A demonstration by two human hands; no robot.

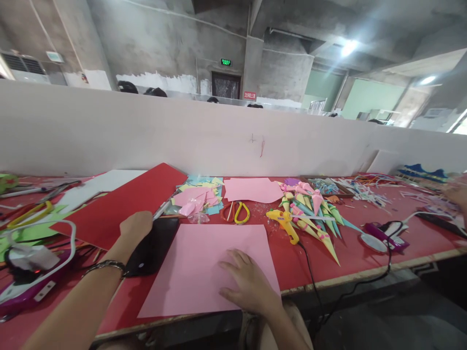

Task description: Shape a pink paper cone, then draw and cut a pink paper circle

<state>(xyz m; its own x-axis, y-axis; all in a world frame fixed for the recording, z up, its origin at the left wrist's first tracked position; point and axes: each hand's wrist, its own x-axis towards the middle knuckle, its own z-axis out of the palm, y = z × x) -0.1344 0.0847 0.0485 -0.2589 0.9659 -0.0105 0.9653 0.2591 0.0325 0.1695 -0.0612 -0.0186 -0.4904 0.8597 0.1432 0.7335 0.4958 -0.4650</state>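
A large pink sheet (197, 267) lies flat at the table's front edge. My right hand (244, 277) rests on its right part with the fingers spread. To the left, my left hand (135, 227) is closed over the edge of a red sheet (120, 206), beside a black flat case (155, 248); what its fingers hold, if anything, is hidden. Behind the pink sheet are yellow-handled scissors (241, 213). A yellow glue gun (286, 224) lies to the right of the sheet, next to a pile of paper cones (321, 221).
Pink and blue paper scraps (200, 194) lie at the back, beside more pink paper (253, 189). Purple power strips sit at left (40, 287) and right (386, 238), with trailing cables. A white partition (204, 136) rises behind. Another person's hand (456, 192) is at the far right.
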